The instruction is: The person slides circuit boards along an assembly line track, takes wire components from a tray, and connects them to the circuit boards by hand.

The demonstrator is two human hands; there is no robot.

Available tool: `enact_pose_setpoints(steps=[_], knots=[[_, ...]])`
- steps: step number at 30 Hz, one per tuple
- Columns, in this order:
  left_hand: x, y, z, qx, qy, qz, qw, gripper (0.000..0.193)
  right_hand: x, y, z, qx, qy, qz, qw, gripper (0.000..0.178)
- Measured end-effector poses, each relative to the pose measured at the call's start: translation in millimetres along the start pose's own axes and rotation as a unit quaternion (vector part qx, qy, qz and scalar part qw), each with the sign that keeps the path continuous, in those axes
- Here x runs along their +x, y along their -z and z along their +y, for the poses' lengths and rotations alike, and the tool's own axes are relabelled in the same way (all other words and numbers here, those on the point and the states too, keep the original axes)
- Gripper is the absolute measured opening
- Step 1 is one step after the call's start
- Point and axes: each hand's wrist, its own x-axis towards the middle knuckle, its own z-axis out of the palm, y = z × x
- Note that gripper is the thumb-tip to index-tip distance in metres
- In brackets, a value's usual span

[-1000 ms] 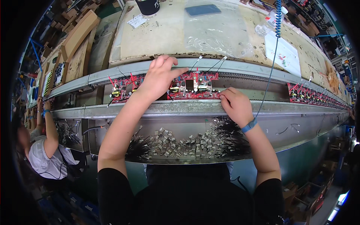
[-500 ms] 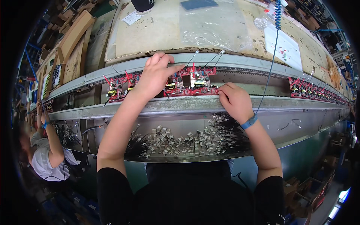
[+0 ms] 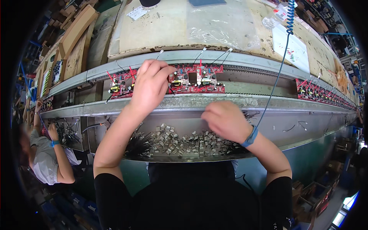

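Red circuit boards (image 3: 184, 85) with yellow and dark parts lie in a row between two metal rails. My left hand (image 3: 150, 86) is over these boards, fingers bent and drawn together, the tips down at the parts. What they grip, if anything, is hidden. Thin wires with small silvery ends, one of them a wire end (image 3: 161, 52) just behind my left hand, stick up past the far rail. My right hand (image 3: 227, 120) hangs above the metal trough, its curled fingers smeared by motion. Below it lie a heap of small silvery metal-cased parts (image 3: 170, 140) and black wires (image 3: 140, 145).
The near rail (image 3: 184, 103) runs between boards and trough (image 3: 264, 143). A coiled blue cord (image 3: 290, 17) hangs down on the right, its line passing my right wrist. More red boards (image 3: 320, 90) fill the track there. Another person (image 3: 50, 157) works at the left.
My right hand has left the right end of the boards and come back over the trough. My left hand has shifted left and nearer, its fingers drawn in, baring more board and a wire.
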Motion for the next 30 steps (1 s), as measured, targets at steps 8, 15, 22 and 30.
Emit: enact_pose_setpoints(steps=[8, 15, 22, 30], knots=[[-46, 23, 54, -0.106, -0.004, -0.108, 0.989, 0.028, 8, -41, -20, -0.024, 0.083, -0.17, 0.982, 0.009], [-74, 5, 66, -0.09, -0.025, -0.236, 0.967, 0.019, 12, -48, -24, -0.026, 0.073, -0.194, 0.978, 0.009], [-89, -7, 77, -0.094, 0.002, -0.257, 0.962, 0.013, 10, -37, -24, 0.047, 0.015, -0.218, 0.975, 0.018], [-97, -15, 75, -0.135, -0.026, -0.315, 0.939, 0.013, 22, 43, 14, 0.349, -0.192, 0.024, 0.917, 0.02]])
